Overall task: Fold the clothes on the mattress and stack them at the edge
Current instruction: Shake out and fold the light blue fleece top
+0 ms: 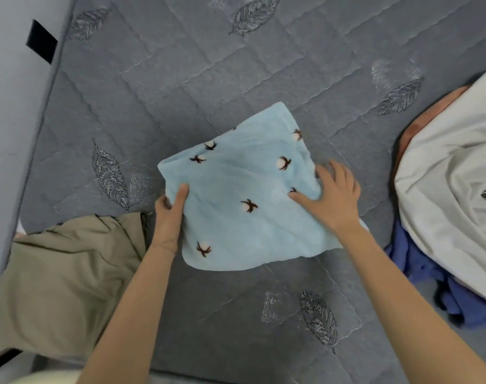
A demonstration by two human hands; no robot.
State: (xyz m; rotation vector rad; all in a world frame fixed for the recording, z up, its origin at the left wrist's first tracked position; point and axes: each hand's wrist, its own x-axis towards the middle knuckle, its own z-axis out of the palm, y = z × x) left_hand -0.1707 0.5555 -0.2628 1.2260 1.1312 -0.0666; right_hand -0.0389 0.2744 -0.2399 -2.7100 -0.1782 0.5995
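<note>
A light blue fleece cloth with small brown-and-white cotton motifs lies folded in the middle of the grey quilted mattress. My left hand grips its left edge, thumb on top and fingers underneath. My right hand rests on the cloth's right side with fingers spread, the thumb pressing into the fabric. A khaki garment lies at the mattress's left edge, beside my left wrist.
A heap of clothes sits at the right: a white garment on top, orange fabric behind it, blue fabric beneath. A pale wall runs along the mattress's left side, with a black strap on it.
</note>
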